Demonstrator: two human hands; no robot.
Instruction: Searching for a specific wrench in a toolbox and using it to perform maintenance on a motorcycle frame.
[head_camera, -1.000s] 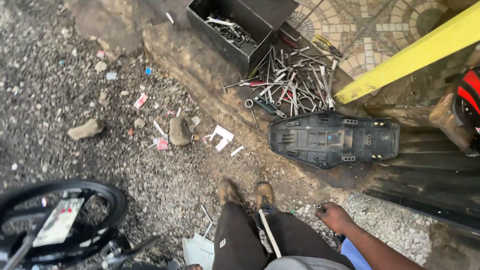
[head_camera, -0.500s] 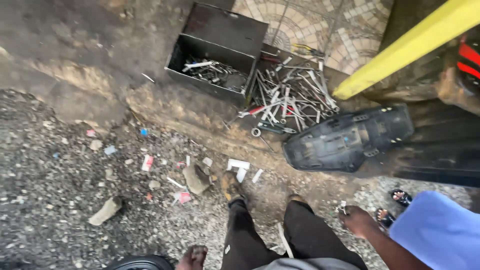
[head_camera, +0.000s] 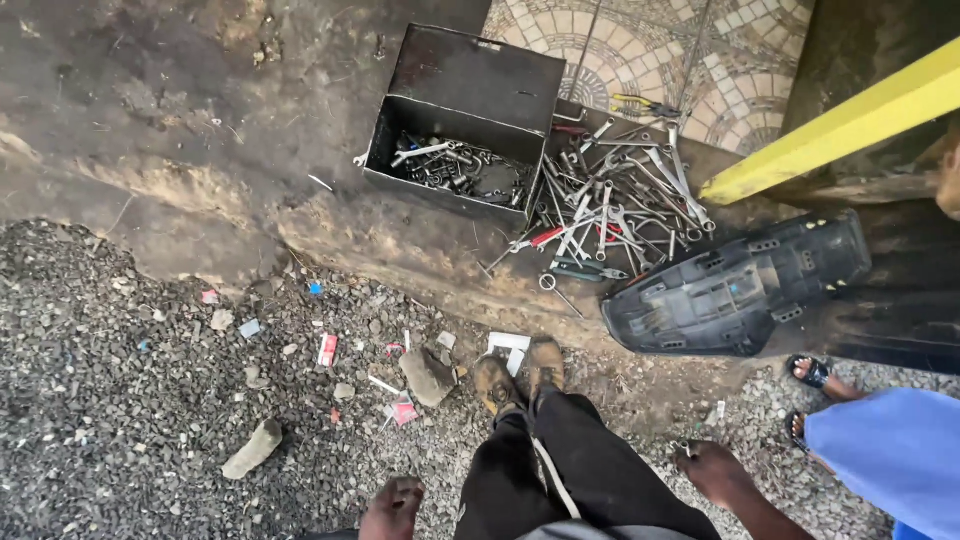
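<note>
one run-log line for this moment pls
left hand: empty, low over gravel | right hand: closed, contents unclear | ahead: open metal toolbox, wrench pile, black plastic cover | another person's sandalled feet right

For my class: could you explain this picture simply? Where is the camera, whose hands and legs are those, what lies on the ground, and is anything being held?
The camera sits on a person's head and looks down, so you see their own dark trousers and brown shoes. Their left hand and right hand hang low at the bottom edge; neither clearly holds anything. Ahead, on a dirt ledge, stands an open black metal toolbox with a pile of spanners and pliers beside it. To the right lies a black plastic panel. The gravel carries stones and bits of litter. At the right edge another person in blue cloth and sandals stands nearby.
</note>
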